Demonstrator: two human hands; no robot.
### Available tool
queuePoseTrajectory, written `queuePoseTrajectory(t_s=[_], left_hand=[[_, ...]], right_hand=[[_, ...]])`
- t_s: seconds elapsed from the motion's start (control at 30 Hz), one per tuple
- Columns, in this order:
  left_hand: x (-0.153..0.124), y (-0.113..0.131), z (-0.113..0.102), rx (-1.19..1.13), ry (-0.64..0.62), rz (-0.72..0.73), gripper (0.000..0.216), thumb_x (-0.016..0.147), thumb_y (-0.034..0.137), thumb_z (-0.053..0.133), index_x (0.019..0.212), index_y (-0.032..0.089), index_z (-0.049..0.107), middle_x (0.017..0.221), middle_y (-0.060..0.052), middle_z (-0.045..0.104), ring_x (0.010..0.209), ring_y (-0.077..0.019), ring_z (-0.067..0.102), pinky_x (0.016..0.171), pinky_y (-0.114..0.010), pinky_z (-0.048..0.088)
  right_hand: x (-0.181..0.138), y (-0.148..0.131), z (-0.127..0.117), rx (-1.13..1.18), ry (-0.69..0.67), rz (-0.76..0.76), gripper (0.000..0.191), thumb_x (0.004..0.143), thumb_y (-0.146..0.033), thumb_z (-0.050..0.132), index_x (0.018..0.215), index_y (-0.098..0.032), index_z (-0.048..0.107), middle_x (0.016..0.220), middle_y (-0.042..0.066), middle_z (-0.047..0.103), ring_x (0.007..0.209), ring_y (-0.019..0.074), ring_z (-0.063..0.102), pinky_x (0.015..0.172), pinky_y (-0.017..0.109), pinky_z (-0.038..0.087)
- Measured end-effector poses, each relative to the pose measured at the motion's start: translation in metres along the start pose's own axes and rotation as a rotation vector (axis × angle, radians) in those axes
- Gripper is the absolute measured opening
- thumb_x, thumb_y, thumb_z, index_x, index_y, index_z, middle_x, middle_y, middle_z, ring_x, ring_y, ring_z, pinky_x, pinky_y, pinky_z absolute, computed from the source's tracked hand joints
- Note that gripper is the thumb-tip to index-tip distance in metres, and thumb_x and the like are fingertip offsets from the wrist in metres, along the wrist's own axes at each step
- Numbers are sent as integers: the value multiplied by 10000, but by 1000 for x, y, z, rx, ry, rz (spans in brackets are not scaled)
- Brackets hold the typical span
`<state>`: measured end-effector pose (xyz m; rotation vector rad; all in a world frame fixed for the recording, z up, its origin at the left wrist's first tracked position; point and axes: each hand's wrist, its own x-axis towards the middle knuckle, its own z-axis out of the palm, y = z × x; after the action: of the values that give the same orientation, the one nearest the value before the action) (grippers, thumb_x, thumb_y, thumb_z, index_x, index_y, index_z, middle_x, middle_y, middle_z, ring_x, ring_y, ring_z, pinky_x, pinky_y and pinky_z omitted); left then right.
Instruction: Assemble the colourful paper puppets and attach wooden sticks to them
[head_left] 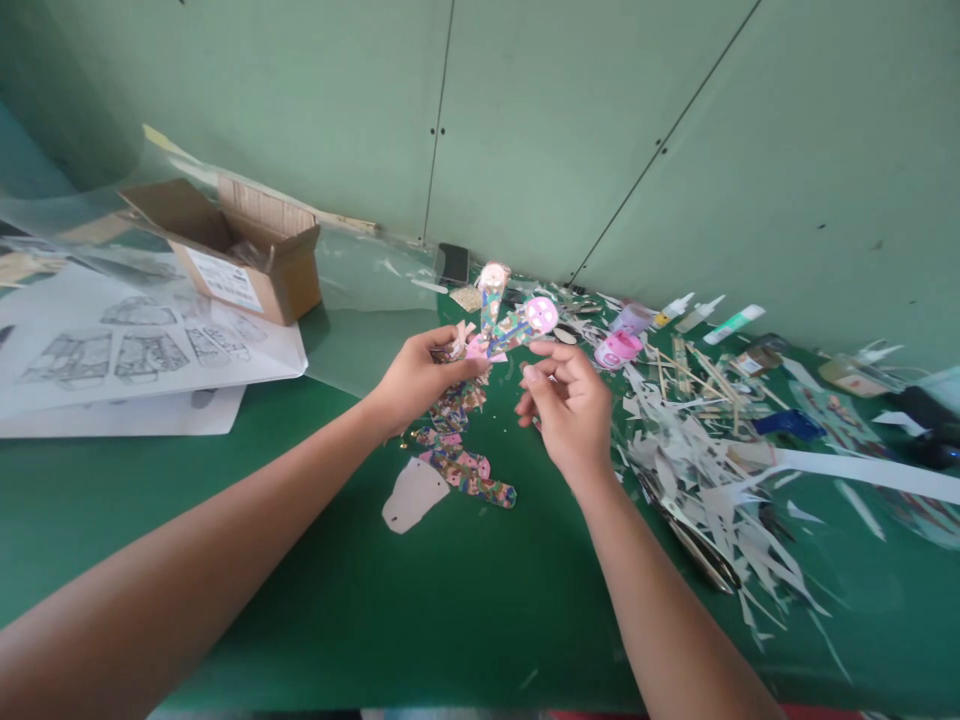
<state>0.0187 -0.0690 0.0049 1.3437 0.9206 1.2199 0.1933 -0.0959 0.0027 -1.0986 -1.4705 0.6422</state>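
Observation:
My left hand (433,368) is closed on a camouflage-patterned cutout figure (510,332), pinched between thumb and fingers above the table. Two arms of the figure stick up and to the right, one ending in a pink disc, the other in a paler round end. Just right of it is my right hand (564,405), its fingers curled in with the thumb against them; whatever they hold, if anything, is hidden. Below my left hand lie several camouflage and pink cutout pieces (469,475), partly overlapping. Beside these rests a pale grey cutout with small holes (415,495).
An opened cardboard box (292,280) stands on printed pattern sheets (150,350) at left. Paper scraps (705,490), scissors (697,545) and wooden sticks (712,375) clutter the right. A pink jar (617,350) and glue tubes (735,324) stand near the green wall (525,120).

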Motion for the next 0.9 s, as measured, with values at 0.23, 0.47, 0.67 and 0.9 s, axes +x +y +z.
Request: queuePoseTrajectory(t_s=[0.23, 0.47, 0.67, 0.9], left_hand=[[0, -1, -1, 110, -6, -12, 244, 720, 385, 742, 805, 165, 680, 742, -7, 642, 640, -120, 559, 617, -242, 433], [-1, 1, 2, 120, -103, -26, 216, 654, 304, 775, 680, 167, 610, 623, 38, 535, 575, -92, 479, 569, -220, 364], [-2, 1, 1, 135, -162, -29, 235, 656, 279, 758, 625, 173, 550, 587, 56, 451, 548, -81, 408, 546, -220, 308], [-2, 2, 1, 166, -174, -29, 262, 716, 381, 724, 650, 167, 590, 620, 25, 495, 571, -95, 409, 550, -238, 280]], right_hand=[[-2, -1, -3, -112, -20, -29, 143, 846, -372, 600, 837, -233, 629, 523, -58, 531, 397, 95, 467, 388, 228, 377], [-1, 1, 0, -128, -35, -63, 193, 789, -289, 630, 965, -224, 584, 763, -4, 694, 634, 137, 638, 570, 260, 492], [1, 4, 0, -98, -68, -8, 191, 756, -279, 635, 880, -231, 498, 703, -24, 661, 637, 141, 654, 564, 255, 467], [1, 6, 0, -85, -84, -16, 182, 762, -267, 632, 873, -231, 491, 676, -33, 643, 598, 130, 625, 538, 248, 441]])
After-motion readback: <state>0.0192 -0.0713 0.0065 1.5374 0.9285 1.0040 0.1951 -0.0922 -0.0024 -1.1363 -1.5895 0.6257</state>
